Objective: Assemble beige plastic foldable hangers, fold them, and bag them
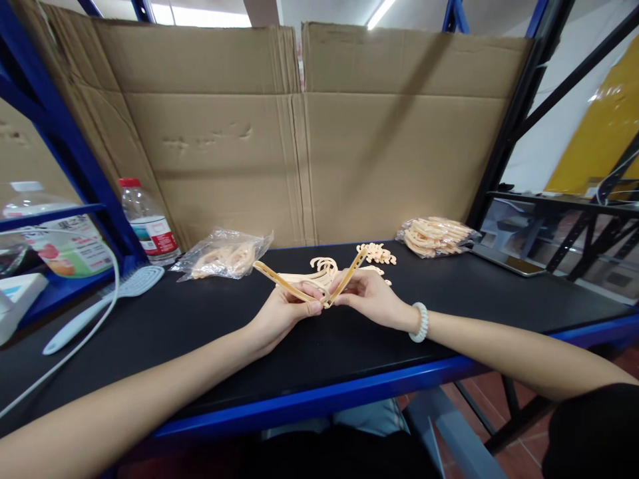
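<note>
Both hands meet over the front middle of the table at a beige plastic folding hanger, its two arms spread in a V. My left hand (283,314) pinches the left hanger arm (275,277) near the joint at the bottom of the V. The right hanger arm (351,273) is gripped by my right hand (375,299), also close to the joint. A thin curved part shows between the fingers, mostly hidden. Just behind the hands lie loose beige curved pieces (324,265), partly covered by them. A small pile of beige pieces (378,253) lies farther back.
Clear bags of beige parts lie at back left (227,258) and back right (436,236). A hairbrush (132,282), a white cable (94,332) and a red-capped bottle (150,226) are on the left. A flat phone-like device (509,259) lies right. Cardboard (224,146) walls the back.
</note>
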Demonstrator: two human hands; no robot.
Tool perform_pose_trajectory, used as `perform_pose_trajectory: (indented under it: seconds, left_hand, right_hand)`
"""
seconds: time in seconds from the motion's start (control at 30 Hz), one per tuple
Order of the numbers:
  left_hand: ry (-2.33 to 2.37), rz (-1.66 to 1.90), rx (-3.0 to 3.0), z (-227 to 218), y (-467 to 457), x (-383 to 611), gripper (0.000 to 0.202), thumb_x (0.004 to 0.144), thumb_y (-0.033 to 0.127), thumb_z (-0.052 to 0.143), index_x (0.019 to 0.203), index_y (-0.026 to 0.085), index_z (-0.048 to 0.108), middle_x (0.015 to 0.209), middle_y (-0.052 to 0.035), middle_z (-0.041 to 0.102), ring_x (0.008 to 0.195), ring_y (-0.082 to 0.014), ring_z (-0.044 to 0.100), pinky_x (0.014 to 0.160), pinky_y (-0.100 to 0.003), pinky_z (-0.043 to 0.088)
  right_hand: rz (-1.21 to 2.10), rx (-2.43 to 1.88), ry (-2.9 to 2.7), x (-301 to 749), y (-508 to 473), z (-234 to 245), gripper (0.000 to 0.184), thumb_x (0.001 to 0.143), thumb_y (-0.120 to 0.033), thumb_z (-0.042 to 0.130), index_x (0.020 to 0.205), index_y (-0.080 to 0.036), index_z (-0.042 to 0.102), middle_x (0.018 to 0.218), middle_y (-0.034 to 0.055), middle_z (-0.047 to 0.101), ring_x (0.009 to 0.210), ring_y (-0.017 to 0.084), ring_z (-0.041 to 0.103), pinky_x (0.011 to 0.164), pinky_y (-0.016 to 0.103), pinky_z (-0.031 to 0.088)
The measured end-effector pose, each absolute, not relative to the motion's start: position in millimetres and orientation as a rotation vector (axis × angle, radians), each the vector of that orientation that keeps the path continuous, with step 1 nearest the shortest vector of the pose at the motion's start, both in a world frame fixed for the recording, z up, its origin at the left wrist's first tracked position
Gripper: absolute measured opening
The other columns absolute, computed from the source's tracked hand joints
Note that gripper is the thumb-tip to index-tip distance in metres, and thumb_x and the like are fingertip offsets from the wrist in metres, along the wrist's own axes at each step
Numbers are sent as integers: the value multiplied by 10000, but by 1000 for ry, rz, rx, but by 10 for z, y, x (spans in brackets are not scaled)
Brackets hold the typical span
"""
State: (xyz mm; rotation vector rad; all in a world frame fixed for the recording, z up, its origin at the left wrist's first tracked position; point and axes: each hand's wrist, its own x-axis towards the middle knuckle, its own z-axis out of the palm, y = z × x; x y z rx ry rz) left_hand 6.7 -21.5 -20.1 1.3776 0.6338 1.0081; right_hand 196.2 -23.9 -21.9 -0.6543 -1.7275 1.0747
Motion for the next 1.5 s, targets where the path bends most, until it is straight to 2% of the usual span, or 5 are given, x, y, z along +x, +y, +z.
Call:
perform_pose_trajectory:
  seconds: [0.4, 0.87, 1.1, 1.27, 1.5]
  left_hand:
    - [693, 1092, 1304, -210, -247, 95, 174, 580, 173, 814, 672, 142, 669, 681, -5, 640, 662, -121, 583, 689, -262, 469]
    - [773, 1082, 1068, -158, -183, 31, 148, 683, 138, 770, 751, 128, 639, 695, -7, 652, 621, -83, 619, 666, -189, 540]
    - [843, 1111, 925, -25, -40, -102, 118, 702, 25, 593, 767, 113, 637, 761, -82, 696, 681, -149, 677, 715, -245, 559]
    - [976, 1192, 1150, -39, 100, -215, 102, 646, 134, 654, 746, 129, 637, 612, -23, 634, 629, -143, 627, 658, -250, 506]
    - [1260, 1493, 1679, -128, 124, -264, 113, 678, 234, 613, 774, 174, 607, 807, -30, 636, 816, -194, 577, 742, -292, 428]
  right_hand:
    - [1049, -644, -1753, 1959, -286, -238, 232, 694, -313, 742, 858, -165, 673, 936, 57, 695, 887, 209, 669, 869, 393, 539]
    - [1312, -726, -1739, 2334, -64, 33, 273, 660, -270, 765, 861, -141, 633, 762, 11, 640, 648, 111, 628, 576, 238, 555]
    - [999, -927, -2231, 2967, 206, 242, 207, 656, -262, 746, 814, -148, 678, 702, 10, 659, 622, 122, 624, 580, 241, 502]
    - [690, -987, -2494, 2986, 212, 249, 191, 702, -307, 691, 804, -145, 703, 743, 30, 680, 689, 140, 624, 655, 261, 493]
    - [322, -1043, -2704, 2953, 206, 221, 97, 712, -243, 671, 752, -158, 697, 726, 20, 651, 676, 135, 556, 634, 256, 439]
